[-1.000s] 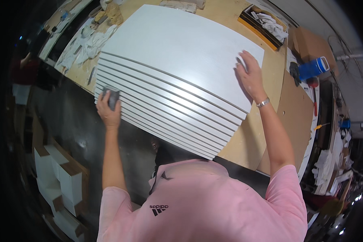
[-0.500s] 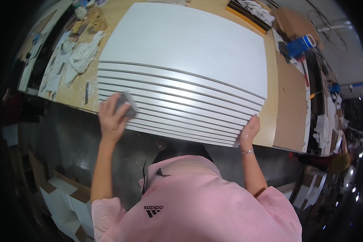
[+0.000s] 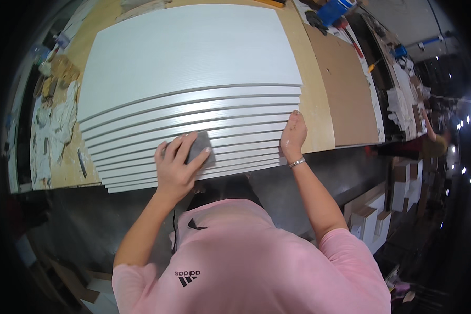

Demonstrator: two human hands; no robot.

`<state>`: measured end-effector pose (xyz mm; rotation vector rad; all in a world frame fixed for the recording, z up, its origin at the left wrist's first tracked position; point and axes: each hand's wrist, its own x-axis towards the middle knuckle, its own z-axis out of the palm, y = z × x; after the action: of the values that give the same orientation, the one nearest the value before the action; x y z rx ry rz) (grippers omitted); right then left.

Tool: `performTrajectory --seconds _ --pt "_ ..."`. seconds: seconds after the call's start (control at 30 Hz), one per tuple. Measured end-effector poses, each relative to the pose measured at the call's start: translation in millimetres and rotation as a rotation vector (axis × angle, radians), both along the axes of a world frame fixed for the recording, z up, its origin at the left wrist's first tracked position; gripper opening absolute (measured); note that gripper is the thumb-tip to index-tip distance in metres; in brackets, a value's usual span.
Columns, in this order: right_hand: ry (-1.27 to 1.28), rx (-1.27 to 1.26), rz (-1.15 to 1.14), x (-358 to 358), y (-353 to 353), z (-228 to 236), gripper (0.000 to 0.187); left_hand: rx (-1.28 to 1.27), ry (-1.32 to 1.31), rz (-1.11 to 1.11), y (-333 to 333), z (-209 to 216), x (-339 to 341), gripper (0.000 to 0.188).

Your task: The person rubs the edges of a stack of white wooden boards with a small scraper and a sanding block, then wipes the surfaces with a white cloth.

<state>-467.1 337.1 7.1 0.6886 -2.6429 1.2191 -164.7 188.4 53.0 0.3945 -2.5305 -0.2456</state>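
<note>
A stack of white panels (image 3: 193,49) lies on the workbench, its near edges staggered like steps. My left hand (image 3: 174,170) is closed around a grey sanding sponge (image 3: 201,148), which presses on the stepped edges near the middle of the stack. The fingers spread over the sponge and partly cover it. At the right ends of the panels rests my right hand (image 3: 294,136), its fingers stretched out along their edges and nothing visible in it. Its palm side is partly hidden.
The wooden workbench (image 3: 319,123) carries a brown board (image 3: 345,89) on the right. A blue container (image 3: 334,11) stands beyond that board. White cloths (image 3: 63,123) and a dark flat strip (image 3: 82,163) lie at the left. Another person (image 3: 432,144) is far right.
My left hand has slid the sanding sponge rightward along the stepped edges, from the left end toward the middle. My right hand stays at the right ends. The view has turned.
</note>
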Motion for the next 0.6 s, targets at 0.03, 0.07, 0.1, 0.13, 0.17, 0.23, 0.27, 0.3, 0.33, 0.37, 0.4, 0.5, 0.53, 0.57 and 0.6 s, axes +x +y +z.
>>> performTrajectory --seconds 0.03,0.07,0.1,0.13,0.17,0.23,0.27,0.3,0.33,0.37,0.4,0.5,0.53,0.57,0.6 --pt "0.037 -0.028 0.005 2.8 1.5 -3.3 0.041 0.033 -0.002 -0.001 3.9 1.0 -6.3 0.037" --pt "-0.002 0.0 0.009 5.7 1.4 -0.9 0.04 0.067 -0.008 0.014 12.1 5.0 -15.6 0.038" --pt "-0.042 0.028 0.012 7.5 1.8 2.8 0.039 0.106 0.005 -0.053 24.3 4.2 -34.9 0.041" --pt "-0.071 0.044 0.023 8.7 -3.7 6.8 0.039 0.133 0.029 -0.113 32.9 3.2 -59.7 0.044" --pt "-0.104 0.016 0.052 9.4 -3.9 6.8 0.038 0.12 0.056 -0.198 38.8 1.1 -83.7 0.043" --pt "-0.177 -0.119 0.18 3.6 3.8 0.7 0.036 0.15 0.096 -0.309 46.0 0.8 -113.7 0.043" --pt "-0.215 -0.185 0.249 -0.6 7.9 -2.2 0.035 0.147 0.087 -0.332 47.2 2.1 -118.4 0.043" --pt "-0.356 -0.114 0.265 -6.4 19.8 -1.0 0.036 0.141 0.041 -0.316 40.6 4.2 -108.5 0.043" --pt "-0.372 -0.162 0.264 -3.4 34.0 -1.6 0.039 0.139 -0.008 -0.316 31.7 5.6 -92.6 0.043" --pt "-0.39 -0.219 0.269 3.2 43.3 -2.9 0.043 0.102 -0.023 -0.239 28.4 7.0 -72.9 0.044" --pt "-0.407 -0.282 0.274 6.8 45.5 -5.2 0.047 0.063 -0.025 -0.209 22.4 -1.0 -54.0 0.045" --pt "-0.509 -0.38 0.215 19.2 44.8 -15.0 0.043 0.114 0.056 -0.175 44.0 -8.9 -64.0 0.046" --pt "-0.535 -0.416 0.209 18.3 41.7 -15.5 0.043 0.158 0.075 -0.225 51.3 -5.0 -88.1 0.047" --pt "-0.63 -0.444 0.245 15.1 43.5 -17.5 0.044 0.173 0.097 -0.281 59.5 -7.0 -107.9 0.049" --pt "-0.735 -0.47 0.283 9.8 46.4 -19.9 0.045 0.194 0.111 -0.35 66.0 -6.2 -127.2 0.049"
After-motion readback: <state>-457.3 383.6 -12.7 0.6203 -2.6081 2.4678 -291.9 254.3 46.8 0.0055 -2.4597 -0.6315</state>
